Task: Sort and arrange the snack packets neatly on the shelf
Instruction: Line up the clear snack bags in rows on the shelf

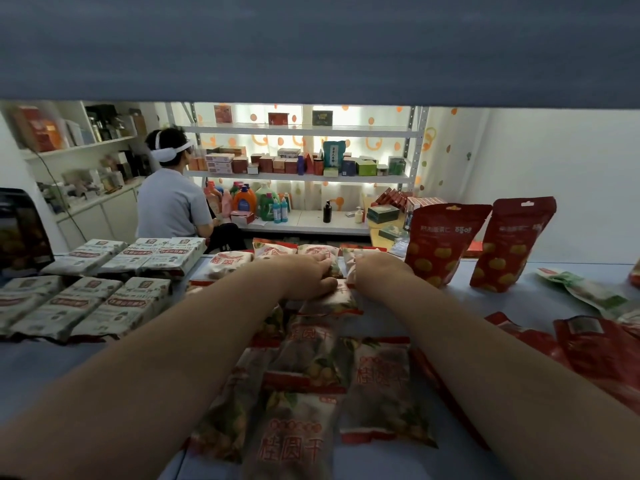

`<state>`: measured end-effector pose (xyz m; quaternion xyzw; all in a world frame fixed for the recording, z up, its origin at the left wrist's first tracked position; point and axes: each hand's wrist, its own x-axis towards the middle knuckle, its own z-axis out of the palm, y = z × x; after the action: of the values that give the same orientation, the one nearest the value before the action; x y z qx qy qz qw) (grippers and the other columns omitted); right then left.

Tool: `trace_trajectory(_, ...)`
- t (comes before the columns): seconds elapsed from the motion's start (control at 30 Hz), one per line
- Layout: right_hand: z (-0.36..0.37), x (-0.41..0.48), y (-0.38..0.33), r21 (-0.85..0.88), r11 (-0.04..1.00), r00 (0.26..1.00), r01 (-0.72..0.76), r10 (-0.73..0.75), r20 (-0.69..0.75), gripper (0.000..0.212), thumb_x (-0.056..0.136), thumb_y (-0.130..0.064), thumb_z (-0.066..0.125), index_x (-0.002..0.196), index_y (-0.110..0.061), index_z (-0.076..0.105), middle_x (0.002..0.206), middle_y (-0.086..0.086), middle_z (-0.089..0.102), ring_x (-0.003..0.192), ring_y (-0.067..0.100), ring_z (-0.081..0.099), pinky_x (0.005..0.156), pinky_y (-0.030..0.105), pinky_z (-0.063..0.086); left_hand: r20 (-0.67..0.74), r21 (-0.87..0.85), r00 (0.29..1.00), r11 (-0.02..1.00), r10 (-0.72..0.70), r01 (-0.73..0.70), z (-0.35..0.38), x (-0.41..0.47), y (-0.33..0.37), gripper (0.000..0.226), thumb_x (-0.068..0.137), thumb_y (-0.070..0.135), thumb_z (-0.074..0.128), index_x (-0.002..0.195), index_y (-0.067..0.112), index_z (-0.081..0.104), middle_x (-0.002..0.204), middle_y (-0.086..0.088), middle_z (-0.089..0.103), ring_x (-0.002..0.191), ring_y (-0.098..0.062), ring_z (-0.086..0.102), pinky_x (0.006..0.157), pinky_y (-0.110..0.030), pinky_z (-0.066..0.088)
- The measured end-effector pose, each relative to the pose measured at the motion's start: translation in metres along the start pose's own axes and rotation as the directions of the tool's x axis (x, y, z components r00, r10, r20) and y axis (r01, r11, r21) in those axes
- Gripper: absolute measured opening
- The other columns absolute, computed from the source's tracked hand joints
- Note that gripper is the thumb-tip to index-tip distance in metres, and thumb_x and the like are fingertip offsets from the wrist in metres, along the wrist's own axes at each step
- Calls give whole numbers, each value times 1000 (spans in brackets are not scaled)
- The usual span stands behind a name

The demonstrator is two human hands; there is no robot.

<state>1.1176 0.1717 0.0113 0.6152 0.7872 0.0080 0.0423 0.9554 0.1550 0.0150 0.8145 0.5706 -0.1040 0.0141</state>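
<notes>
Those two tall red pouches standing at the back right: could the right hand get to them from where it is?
Probably yes. The right hand rests just left of the two standing red pouches, with only bare blue shelf between them.

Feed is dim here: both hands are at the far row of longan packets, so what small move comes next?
Probably set the packet under the right hand in line with the far row, since the left hand presses the pile below and loose packets wait nearer.
</notes>
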Motion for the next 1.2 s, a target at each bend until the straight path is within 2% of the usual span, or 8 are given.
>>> trace_trajectory(0.17, 0, -13, 4, 98, 994, 997, 55, -49, -63, 38, 99, -32, 46, 132, -15, 56, 131, 8, 58, 116, 26, 55, 87, 36, 44, -7, 32, 1000, 999, -15, 16, 6, -2, 3, 68, 100, 57, 22, 156, 22, 8, 164, 0, 5, 149, -24, 12, 116, -46, 19)
trace_trajectory(0.27, -7, -30, 8, 169, 977, 988, 133, -119, -94, 30, 99, -24, 45, 123, -12, 59, 121, 6, 59, 110, 25, 56, 88, 36, 48, -164, -29, 986, 999, 29, -34, 3, -11, 4, 56, 103, 45, 29, 152, 19, 28, 159, -5, 27, 143, -23, 29, 111, -41, 29)
trace_trajectory(0.37, -14, -56, 16, 222, 954, 968, 200, -158, -194, 33, 99, -27, 45, 129, -16, 56, 124, 4, 56, 113, 24, 53, 86, 33, 43, -308, -137, 951, 989, 15, -60, -6, -29, 0, 41, 102, 36, 40, 139, 22, 48, 141, -4, 50, 123, -20, 50, 96, -34, 42)
trace_trajectory(0.5, -19, -101, 20, 194, 917, 921, 349, -297, -251, 32, 97, -38, 50, 123, -26, 63, 125, -5, 61, 111, 12, 55, 81, 23, 43, -298, -125, 954, 990, 33, -73, -16, -80, 2, 27, 96, 40, 48, 118, 31, 60, 116, 7, 61, 95, -8, 55, 87, -32, 51)
trace_trajectory(0.77, 9, -188, 10, 275, 921, 960, 275, -245, -136, 51, 84, -71, 47, 128, -45, 49, 132, -18, 47, 111, 6, 48, 83, 23, 42, -302, -65, 946, 988, 114, -140, 17, -186, 50, 31, 95, 44, 35, 113, 32, 56, 110, 10, 57, 98, -11, 57, 82, -36, 51)
trace_trajectory(0.97, 33, -213, 2, 332, 903, 962, 273, -266, -68, 87, 72, -80, 50, 147, -53, 16, 156, -18, 13, 142, 10, 18, 113, 35, 31, -322, -31, 943, 994, 89, -105, 42, -197, 69, 39, 97, 41, 34, 124, 24, 55, 126, 1, 54, 112, -19, 54, 96, -37, 45)
trace_trajectory(1.1, 41, -221, -4, 360, 900, 969, 245, -239, -61, 93, 65, -81, 54, 146, -51, 21, 159, -19, 3, 148, 12, -1, 120, 41, 19, -360, -46, 932, 997, 47, -68, 48, -197, 75, 41, 97, 45, 33, 127, 25, 54, 129, 1, 53, 117, -19, 51, 91, -33, 42)
trace_trajectory(1.2, 43, -228, -7, 380, 893, 970, 240, -204, -132, 85, 61, -76, 48, 140, -47, 34, 158, -16, 13, 147, 12, 6, 117, 39, 26, -357, -62, 934, 996, 33, -59, 49, -196, 77, 42, 97, 45, 34, 127, 24, 55, 131, 0, 52, 119, -20, 49, 96, -34, 41)
